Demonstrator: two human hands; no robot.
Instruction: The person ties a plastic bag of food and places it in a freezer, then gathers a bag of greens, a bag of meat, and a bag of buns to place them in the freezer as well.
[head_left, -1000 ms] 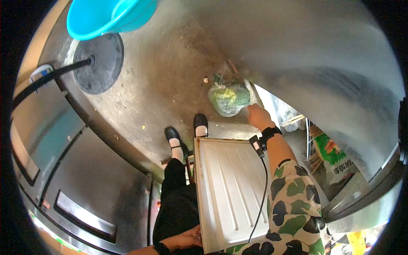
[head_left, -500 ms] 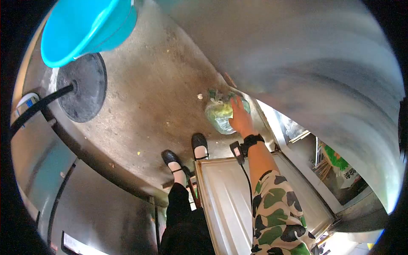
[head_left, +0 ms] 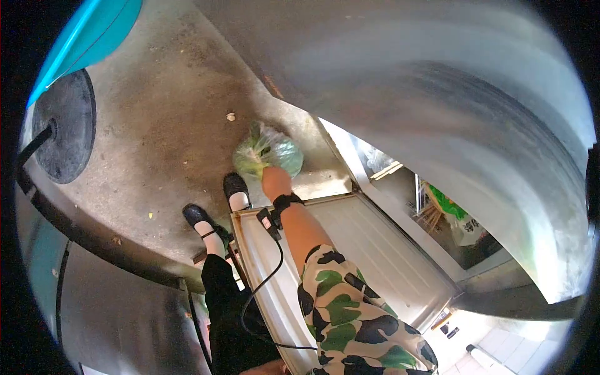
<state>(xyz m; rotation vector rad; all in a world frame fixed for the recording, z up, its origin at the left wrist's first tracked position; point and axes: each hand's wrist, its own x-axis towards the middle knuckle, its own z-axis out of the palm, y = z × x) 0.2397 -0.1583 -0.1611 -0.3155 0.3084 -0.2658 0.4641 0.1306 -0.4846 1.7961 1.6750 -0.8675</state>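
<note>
On the concrete floor is a clear plastic bag (head_left: 284,153) with leafy greens showing through it. My right hand (head_left: 275,183), reaching down in a camouflage sleeve with a black strap at the wrist, is closed on the near side of the bag. Its fingertips are hidden. My left hand (head_left: 265,369) just shows at the bottom edge of the view, by the rim of an off-white cabinet door (head_left: 369,244); its fingers are mostly cut off. From a small device (head_left: 269,223) at the right wrist, a black cable trails over the door.
A blue tub (head_left: 94,37) is at upper left, beside a round black disc (head_left: 65,125) on the floor. Steel panels (head_left: 134,300) line the left side. A large metal surface (head_left: 437,81) fills the upper right. An open cabinet (head_left: 431,244) holds sticks and plastic packages.
My right hand went from spread over the bag to closed on it. The bag has turned and its greens now face the hand. The view has shifted right. My left hand came into view.
</note>
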